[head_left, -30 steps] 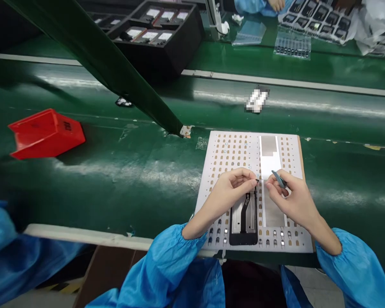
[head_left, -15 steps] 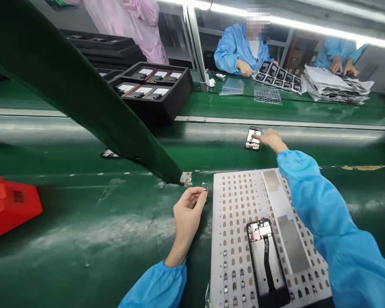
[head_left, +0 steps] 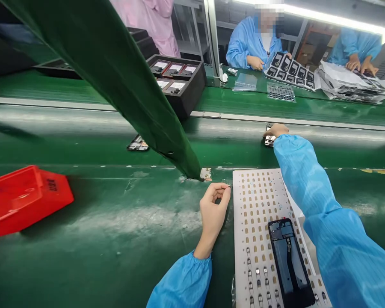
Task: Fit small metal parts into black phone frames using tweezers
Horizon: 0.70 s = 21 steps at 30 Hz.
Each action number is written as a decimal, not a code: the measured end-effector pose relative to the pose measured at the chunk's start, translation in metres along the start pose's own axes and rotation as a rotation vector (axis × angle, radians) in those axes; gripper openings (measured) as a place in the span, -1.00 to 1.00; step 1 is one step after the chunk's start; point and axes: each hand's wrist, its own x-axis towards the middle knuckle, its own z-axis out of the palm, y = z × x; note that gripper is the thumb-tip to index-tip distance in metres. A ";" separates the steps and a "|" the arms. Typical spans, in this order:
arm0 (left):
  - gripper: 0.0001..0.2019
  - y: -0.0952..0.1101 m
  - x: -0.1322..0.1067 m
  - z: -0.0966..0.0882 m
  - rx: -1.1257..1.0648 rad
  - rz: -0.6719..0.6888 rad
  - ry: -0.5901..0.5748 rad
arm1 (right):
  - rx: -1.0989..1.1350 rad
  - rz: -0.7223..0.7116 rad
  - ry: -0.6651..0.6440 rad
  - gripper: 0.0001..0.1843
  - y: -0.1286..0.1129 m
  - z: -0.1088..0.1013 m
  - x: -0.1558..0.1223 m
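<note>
My left hand [head_left: 214, 209] is raised over the green bench with thumb and forefinger pinched together. A tiny dark thing shows at the fingertips, too small to name. At the far side of the bench my right hand [head_left: 278, 129] grips an opened phone [head_left: 269, 140], its fingers around the upper part and partly out of sight. A white sheet [head_left: 244, 201] with rows of small slots lies in front of me, several slots near its close end holding small metal parts. On that sheet rests another opened phone [head_left: 288, 256] with a black flex cable down its middle.
To the left stands a red bin [head_left: 48, 192]. A green-wrapped post [head_left: 141, 98] slants across the view. Another phone part [head_left: 138, 143] lies behind it. Across the bench are a black tray [head_left: 192, 85] of phones and co-workers handling sheets of dark parts [head_left: 288, 70].
My right hand has gone from pointing at the far phone with one finger to closing around it. The view has shifted left; my left hand keeps its pinch.
</note>
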 end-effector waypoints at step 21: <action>-0.73 0.049 -0.032 -0.086 -0.120 -0.034 0.429 | -0.645 -1.742 -0.195 -0.34 -0.010 0.027 -0.312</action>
